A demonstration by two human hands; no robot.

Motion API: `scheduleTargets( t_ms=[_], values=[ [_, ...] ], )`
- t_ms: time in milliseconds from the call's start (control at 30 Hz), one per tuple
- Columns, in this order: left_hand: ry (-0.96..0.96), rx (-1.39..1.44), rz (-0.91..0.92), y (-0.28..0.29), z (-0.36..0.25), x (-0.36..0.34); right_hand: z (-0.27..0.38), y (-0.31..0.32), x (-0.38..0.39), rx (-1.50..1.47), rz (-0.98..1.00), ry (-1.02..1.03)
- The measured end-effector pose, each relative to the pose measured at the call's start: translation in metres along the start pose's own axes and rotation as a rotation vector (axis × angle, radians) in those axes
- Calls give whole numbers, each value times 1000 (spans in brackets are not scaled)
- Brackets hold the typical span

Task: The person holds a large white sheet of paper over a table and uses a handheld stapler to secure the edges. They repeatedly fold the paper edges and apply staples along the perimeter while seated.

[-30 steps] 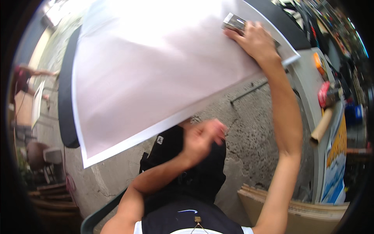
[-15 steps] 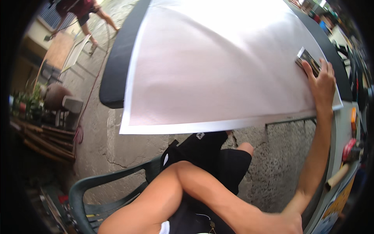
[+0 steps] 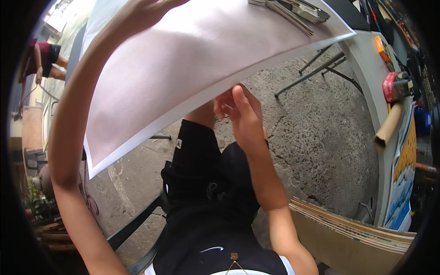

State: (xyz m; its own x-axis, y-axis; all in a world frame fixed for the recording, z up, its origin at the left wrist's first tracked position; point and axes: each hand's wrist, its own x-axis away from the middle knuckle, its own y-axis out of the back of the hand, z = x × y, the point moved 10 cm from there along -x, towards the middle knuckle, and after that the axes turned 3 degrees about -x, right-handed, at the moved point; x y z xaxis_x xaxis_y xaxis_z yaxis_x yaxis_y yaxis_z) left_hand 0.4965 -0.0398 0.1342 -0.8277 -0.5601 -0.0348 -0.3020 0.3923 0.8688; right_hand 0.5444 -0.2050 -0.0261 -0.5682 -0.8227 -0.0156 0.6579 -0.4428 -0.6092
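A large pale, pinkish-grey sheet [image 3: 151, 87] with a white border spreads in front of me, its near edge overhanging. My left hand [image 3: 158, 11] reaches over its far left part, fingers stretched out, partly cut off by the top edge. My right hand [image 3: 243, 114] is at the middle of the sheet's near edge. Its thumb points up and stands apart from the loosely curled fingers, with nothing visible between them; some fingertips are hidden at the edge. On the sheet's far right part lie a silver and dark metal object [image 3: 309, 13] and thin metal strips [image 3: 291, 19].
At right is a grey ledge [image 3: 362, 59] with a red-and-black item [image 3: 396, 86], an orange box [image 3: 381, 48] and a cardboard tube [image 3: 388, 126]. Stacked boards [image 3: 348, 233] stand at lower right. A green chair [image 3: 137, 229] is under me. Another person [image 3: 46, 59] stands far left.
My right hand has left the metal object and come back to the sheet's near edge. My left hand has moved from near my right arm to the sheet's far left part. The view has shifted.
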Motion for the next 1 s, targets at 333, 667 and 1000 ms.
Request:
scheduleTargets(
  t_ms=[333,667,1000],
  values=[
    [93,-248,79,-61,48,-111,3,-13,-12,-97,-50,166],
    [77,-209,40,-43,45,-93,6,-29,-22,-139,4,144],
    [76,-220,28,-47,49,-100,10,-28,-19,-168,-18,219]
  ],
)
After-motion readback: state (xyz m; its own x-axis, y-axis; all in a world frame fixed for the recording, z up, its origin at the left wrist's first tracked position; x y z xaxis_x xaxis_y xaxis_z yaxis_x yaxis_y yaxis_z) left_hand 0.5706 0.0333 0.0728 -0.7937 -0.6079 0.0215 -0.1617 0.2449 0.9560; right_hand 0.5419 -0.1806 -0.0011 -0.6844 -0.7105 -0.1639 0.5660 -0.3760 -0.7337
